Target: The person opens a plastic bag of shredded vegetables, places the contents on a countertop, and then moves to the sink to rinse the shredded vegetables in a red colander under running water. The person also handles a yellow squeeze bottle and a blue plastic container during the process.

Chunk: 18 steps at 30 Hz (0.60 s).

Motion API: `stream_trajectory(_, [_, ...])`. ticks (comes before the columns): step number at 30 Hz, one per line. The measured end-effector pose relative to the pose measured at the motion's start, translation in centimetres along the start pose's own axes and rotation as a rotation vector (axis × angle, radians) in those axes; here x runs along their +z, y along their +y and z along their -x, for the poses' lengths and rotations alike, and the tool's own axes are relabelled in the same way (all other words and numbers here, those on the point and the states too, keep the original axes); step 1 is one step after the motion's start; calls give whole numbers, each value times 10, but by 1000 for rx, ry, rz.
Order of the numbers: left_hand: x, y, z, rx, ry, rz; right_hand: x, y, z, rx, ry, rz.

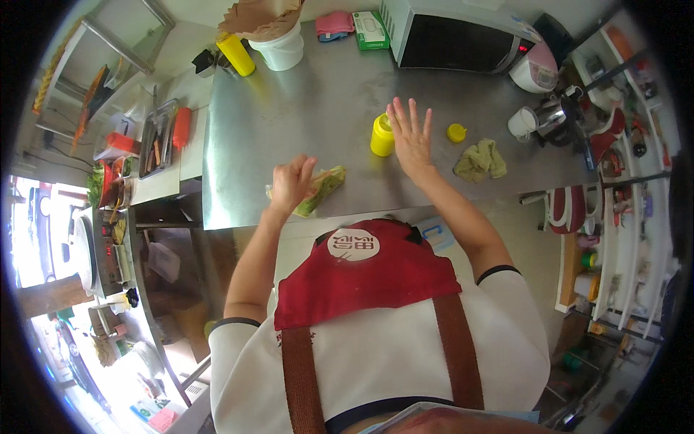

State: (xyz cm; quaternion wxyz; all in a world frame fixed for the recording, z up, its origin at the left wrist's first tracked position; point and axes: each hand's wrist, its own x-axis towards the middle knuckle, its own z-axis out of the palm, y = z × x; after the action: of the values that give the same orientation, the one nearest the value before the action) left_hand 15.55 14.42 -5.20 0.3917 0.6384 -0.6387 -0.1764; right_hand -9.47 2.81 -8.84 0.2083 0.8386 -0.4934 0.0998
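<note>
My left hand (290,184) is curled over one end of a green-and-clear plastic pouch (324,191) at the table's front edge. The pouch's other end sticks out to the right of my fist, and its contents are hard to make out. My right hand (413,135) is spread flat, fingers apart, over the steel table. Just left of it stands a yellow squeeze bottle (382,138) with its top off; my index finger overlaps its rim, and I cannot tell whether they touch. Right of that hand lies a yellow screw cap (456,133), with a crumpled olive cloth (481,160) nearer me.
At the back of the steel table (320,103) stand a white bucket (279,51) lined with brown paper, another yellow squeeze bottle (236,54) and a microwave (455,43). A white mug (523,123) is at the right. Leftward, a metal tray (157,138) holds utensils beside a red bottle (182,127).
</note>
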Motion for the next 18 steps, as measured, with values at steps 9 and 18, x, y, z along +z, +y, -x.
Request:
stream_trajectory(9, [-7,13,-3,10,-91,67,-6,14,25,-223,-7,127])
stream_trajectory(18, [-6,10,-7,57,-45,49,-22,32,62,-231,-137,10])
